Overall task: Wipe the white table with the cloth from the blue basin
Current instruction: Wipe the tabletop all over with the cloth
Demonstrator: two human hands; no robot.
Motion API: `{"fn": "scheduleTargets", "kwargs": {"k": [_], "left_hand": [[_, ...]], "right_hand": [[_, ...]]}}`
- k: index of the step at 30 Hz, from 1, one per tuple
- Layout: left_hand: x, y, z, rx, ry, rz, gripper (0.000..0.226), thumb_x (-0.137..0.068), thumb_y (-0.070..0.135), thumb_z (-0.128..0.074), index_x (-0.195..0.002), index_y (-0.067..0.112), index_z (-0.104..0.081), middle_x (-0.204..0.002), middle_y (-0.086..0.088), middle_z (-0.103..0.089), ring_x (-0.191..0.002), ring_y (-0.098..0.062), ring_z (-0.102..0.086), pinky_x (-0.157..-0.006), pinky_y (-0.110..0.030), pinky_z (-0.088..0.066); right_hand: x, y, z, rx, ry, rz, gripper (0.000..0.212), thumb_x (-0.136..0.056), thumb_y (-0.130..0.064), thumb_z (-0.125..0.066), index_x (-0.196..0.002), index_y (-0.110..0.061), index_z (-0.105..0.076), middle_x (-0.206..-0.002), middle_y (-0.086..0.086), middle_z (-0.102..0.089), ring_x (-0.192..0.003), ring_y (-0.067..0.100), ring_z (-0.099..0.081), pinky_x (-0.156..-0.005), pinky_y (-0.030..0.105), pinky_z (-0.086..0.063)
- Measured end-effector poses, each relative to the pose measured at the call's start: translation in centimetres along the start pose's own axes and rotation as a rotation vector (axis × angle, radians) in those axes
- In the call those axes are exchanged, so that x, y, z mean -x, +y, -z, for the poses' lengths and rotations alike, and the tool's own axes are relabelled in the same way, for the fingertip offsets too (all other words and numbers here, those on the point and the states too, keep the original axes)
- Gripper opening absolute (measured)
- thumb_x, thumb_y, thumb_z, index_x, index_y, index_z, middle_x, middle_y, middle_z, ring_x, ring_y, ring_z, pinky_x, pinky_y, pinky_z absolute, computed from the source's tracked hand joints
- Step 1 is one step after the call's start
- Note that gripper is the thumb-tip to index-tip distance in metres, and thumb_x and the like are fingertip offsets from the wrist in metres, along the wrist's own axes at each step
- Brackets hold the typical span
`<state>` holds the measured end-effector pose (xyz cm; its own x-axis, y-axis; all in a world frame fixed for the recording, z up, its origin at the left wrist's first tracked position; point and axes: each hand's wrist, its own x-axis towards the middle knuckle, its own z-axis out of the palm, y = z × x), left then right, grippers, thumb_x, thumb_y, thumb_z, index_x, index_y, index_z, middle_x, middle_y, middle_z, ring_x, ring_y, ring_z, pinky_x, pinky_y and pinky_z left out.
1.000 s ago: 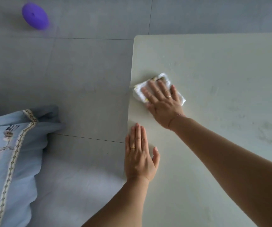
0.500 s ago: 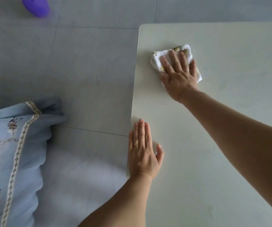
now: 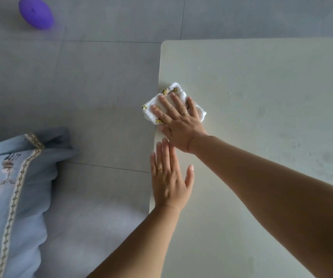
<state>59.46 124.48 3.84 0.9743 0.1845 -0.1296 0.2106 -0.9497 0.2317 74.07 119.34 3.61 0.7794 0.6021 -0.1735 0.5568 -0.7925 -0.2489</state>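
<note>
Since half a sec ago the right hand point(image 3: 181, 125) has dragged the cloth point(image 3: 168, 97) back toward me along the table's point(image 3: 261, 87) left edge, from up near the far corner to about mid-edge; left hand point(image 3: 168, 181) hasn't shifted. Right grip is flat, fingers spread, pressing the folded cloth down rather than clenching it; left grip is released, palm flat on the table just behind the right wrist, bracing. Cloth now overhangs the left edge a bit, so my worry: w/ only palm pressure and no real pinch, one more stroke that way could slide it off onto the floor point(image 3: 101, 87). Right wrist also nearly touches the left fingertips, so a longer pull may bump them. Table is pale w/ faint smudgy marks at far right, prob. not wiped yet. Floor is grey tile; a blue cushion point(image 3: 11, 187) lies lower left, a purple object point(image 3: 36, 13) far left. Basin not in view.
</note>
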Motion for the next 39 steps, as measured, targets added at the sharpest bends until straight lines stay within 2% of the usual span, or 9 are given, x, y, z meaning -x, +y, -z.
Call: {"fn": "scheduleTargets", "kwargs": {"k": [8, 13, 16, 20, 23, 30, 32, 36, 39], "left_hand": [[-2.4, -0.1, -0.5, 0.009, -0.018, 0.024, 0.076, -0.088, 0.045, -0.035, -0.148, 0.001, -0.02, -0.158, -0.014, -0.012, -0.146, -0.026, -0.007, -0.118, -0.041, -0.012], [-2.6, -0.1, -0.6, 0.018, -0.011, 0.011, 0.076, -0.087, 0.042, -0.04, -0.147, 0.0, -0.022, -0.157, -0.016, -0.014, -0.146, -0.028, -0.011, -0.116, -0.043, -0.016], [-2.7, -0.2, -0.6, 0.011, -0.012, 0.01, 0.076, -0.086, 0.042, -0.04, -0.146, -0.001, -0.023, -0.156, -0.017, -0.014, -0.145, -0.029, -0.012, -0.115, -0.043, -0.017], [-2.7, 0.0, -0.5, 0.018, -0.028, 0.018, 0.075, -0.086, 0.041, -0.039, -0.146, -0.002, -0.025, -0.156, -0.017, -0.015, -0.145, -0.03, -0.013, -0.114, -0.045, -0.019], [-2.8, -0.2, -0.5, 0.014, -0.036, 0.011, 0.076, -0.086, 0.041, -0.04, -0.146, -0.002, -0.024, -0.156, -0.018, -0.015, -0.145, -0.03, -0.013, -0.114, -0.045, -0.02], [-2.8, -0.3, -0.7, 0.006, -0.037, 0.0, 0.076, -0.086, 0.041, -0.04, -0.146, -0.003, -0.023, -0.156, -0.018, -0.015, -0.145, -0.03, -0.011, -0.115, -0.045, -0.017], [-2.8, -0.3, -0.7, 0.007, -0.028, -0.001, 0.076, -0.086, 0.041, -0.04, -0.146, -0.003, -0.023, -0.156, -0.018, -0.015, -0.145, -0.03, -0.01, -0.115, -0.044, -0.017], [-2.8, -0.3, -0.6, 0.016, -0.017, -0.006, 0.075, -0.086, 0.04, -0.039, -0.146, -0.003, -0.023, -0.156, -0.017, -0.013, -0.145, -0.029, -0.012, -0.115, -0.044, -0.016], [-2.8, -0.2, -0.6, 0.016, -0.009, -0.008, 0.075, -0.087, 0.04, -0.038, -0.146, -0.004, -0.023, -0.156, -0.018, -0.015, -0.145, -0.03, -0.013, -0.116, -0.043, -0.015]], "right_hand": [[-2.8, 4.0, 1.1, 0.008, 0.02, -0.031, 0.054, -0.098, -0.047, -0.023, -0.149, -0.036, -0.008, -0.159, -0.007, -0.001, -0.146, 0.022, 0.004, -0.115, 0.048, 0.008], [-5.8, 10.3, 2.7, -0.094, 0.125, -0.389, 0.053, -0.098, -0.046, -0.022, -0.149, -0.036, -0.011, -0.159, -0.007, 0.0, -0.146, 0.021, 0.005, -0.114, 0.047, 0.01], [-7.7, 7.5, 2.6, -0.153, 0.116, -0.594, 0.054, -0.098, -0.043, -0.022, -0.149, -0.036, -0.008, -0.159, -0.005, 0.003, -0.145, 0.025, 0.009, -0.112, 0.052, 0.013], [-8.1, 2.5, 1.7, -0.115, 0.058, -0.275, 0.051, -0.099, -0.046, -0.019, -0.148, -0.038, -0.008, -0.159, -0.008, 0.005, -0.145, 0.026, 0.012, -0.11, 0.052, 0.017], [-8.6, 4.8, 2.4, -0.059, 0.049, -0.101, 0.05, -0.099, -0.045, -0.023, -0.147, -0.04, -0.012, -0.159, -0.006, -0.002, -0.146, 0.026, 0.005, -0.112, 0.05, 0.012], [-10.7, 11.7, 4.0, -0.155, 0.112, -0.606, 0.051, -0.098, -0.043, -0.019, -0.149, -0.037, -0.01, -0.159, -0.003, 0.004, -0.145, 0.026, 0.011, -0.113, 0.051, 0.012], [-10.4, 8.8, 3.5, -0.173, 0.098, -0.555, 0.051, -0.099, -0.042, -0.019, -0.148, -0.037, -0.009, -0.159, -0.004, 0.004, -0.145, 0.029, 0.012, -0.111, 0.052, 0.015], [-7.6, 8.7, 3.3, -0.079, 0.054, -0.188, 0.05, -0.1, -0.04, -0.023, -0.148, -0.038, -0.01, -0.159, -0.006, 0.003, -0.145, 0.027, 0.009, -0.113, 0.048, 0.011], [-5.3, 15.2, 4.0, -0.081, 0.121, -0.302, 0.049, -0.1, -0.037, -0.027, -0.149, -0.034, -0.017, -0.159, -0.002, -0.003, -0.146, 0.026, 0.004, -0.114, 0.049, 0.003]]}}
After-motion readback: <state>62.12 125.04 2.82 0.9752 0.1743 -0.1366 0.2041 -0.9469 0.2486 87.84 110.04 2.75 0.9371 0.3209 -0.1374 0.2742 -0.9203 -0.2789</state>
